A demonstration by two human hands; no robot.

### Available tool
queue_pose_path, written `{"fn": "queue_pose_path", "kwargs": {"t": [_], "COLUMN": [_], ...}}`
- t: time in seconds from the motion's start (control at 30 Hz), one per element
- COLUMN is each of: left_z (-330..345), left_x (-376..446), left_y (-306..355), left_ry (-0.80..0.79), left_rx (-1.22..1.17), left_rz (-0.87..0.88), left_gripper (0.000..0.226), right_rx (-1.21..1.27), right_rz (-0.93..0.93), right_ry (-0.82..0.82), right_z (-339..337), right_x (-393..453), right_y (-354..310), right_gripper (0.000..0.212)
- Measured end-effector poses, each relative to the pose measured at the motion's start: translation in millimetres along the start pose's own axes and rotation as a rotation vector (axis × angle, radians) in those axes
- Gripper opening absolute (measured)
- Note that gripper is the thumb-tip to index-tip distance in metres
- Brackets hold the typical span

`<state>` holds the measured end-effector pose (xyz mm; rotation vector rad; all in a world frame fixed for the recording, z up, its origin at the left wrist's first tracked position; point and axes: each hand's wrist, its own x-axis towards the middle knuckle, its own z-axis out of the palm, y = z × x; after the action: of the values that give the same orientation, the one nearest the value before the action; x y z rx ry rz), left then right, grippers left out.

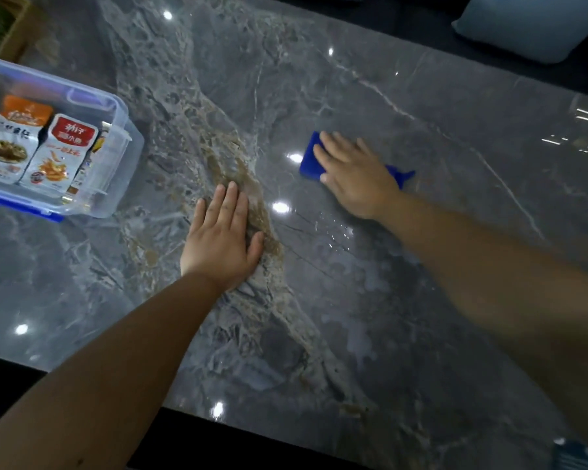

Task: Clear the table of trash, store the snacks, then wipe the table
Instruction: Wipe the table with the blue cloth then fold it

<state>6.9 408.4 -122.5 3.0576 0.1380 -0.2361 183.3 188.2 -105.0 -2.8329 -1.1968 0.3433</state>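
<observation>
At the far left, a clear plastic storage box [116, 184] is sitting on the grey marble table [455, 130], holding several snack packets [38, 147] standing upright inside it. Moving right, the left hand [223, 239] is lying flat near the table's middle, fingers together, palm down, bracing and holding nothing. Further right and slightly farther from the person, the right hand [353, 174] is pressing down flat on a blue cloth [311, 157], fingers spread loosely over it rather than clamped around it. The cloth's long axis is running left to right, with a corner poking out beyond the wrist. Damp streaks are showing on the surface nearer the person. The wiping appears underway, with wide bare tabletop lying open to the right and beyond the cloth, and the box marking the only obstacle leftward.
</observation>
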Motion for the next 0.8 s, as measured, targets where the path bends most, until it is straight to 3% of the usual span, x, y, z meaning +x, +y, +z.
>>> {"fn": "queue_pose_path", "kwargs": {"t": [0.3, 0.6, 0.7, 0.8], "left_z": [0.1, -5.8, -11.8, -13.1], "left_x": [-0.7, 0.1, -6.0, -15.3], "left_y": [1.1, -0.2, 11.1, 36.4], "left_ry": [0.014, -0.040, -0.043, -0.044], "left_rx": [-0.018, -0.030, -0.022, -0.031], "left_rz": [0.014, 0.019, 0.062, 0.171], "left_gripper": [0.074, 0.074, 0.074, 0.072], "right_rx": [-0.005, 0.070, 0.183, 0.474], "right_rz": [-0.104, -0.111, -0.091, -0.007], "right_ry": [-0.086, -0.073, -0.062, -0.014], "right_z": [39.1, 68.3, 63.6, 50.6], "right_x": [-147.8, -209.7, -214.5, -213.7], "right_y": [-128.4, -190.7, -193.0, -189.1], "right_gripper": [0.052, 0.051, 0.045, 0.036]}}
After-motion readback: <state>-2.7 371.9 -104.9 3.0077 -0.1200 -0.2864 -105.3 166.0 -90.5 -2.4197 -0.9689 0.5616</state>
